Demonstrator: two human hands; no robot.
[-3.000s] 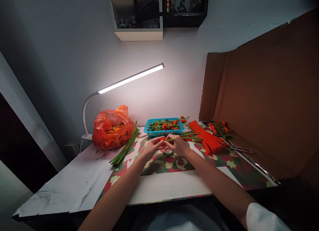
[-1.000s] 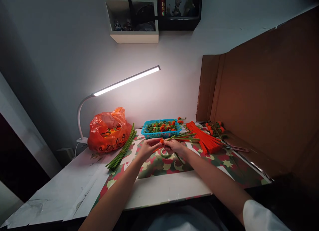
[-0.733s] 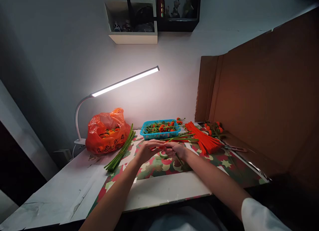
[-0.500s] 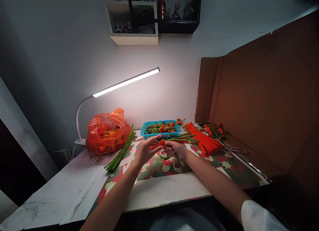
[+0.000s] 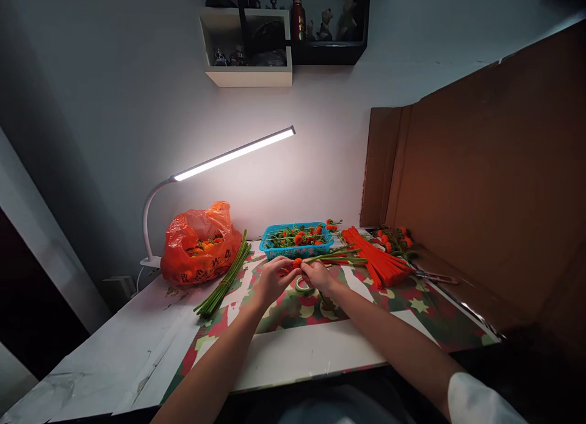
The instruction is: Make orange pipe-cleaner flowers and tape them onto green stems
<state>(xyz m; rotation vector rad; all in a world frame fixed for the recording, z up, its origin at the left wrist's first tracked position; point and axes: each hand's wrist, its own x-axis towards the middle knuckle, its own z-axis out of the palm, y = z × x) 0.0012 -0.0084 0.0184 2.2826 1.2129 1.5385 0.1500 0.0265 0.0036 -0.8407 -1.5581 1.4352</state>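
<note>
Your right hand (image 5: 319,275) pinched fuzzy orange flower (image 5: 297,263) behind its head, between both hands; your left hand (image 5: 273,280) curled beside it, grip unclear. Ring-shaped tape roll (image 5: 303,290) lay beneath hands, latticed plastic basket (image 5: 277,253) beyond.

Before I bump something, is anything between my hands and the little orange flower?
Nothing visible. Your left hand has its fingertips right at the orange flower, and your right hand holds it just behind the bloom. The tape roll lies below, on the table, not between.
</note>
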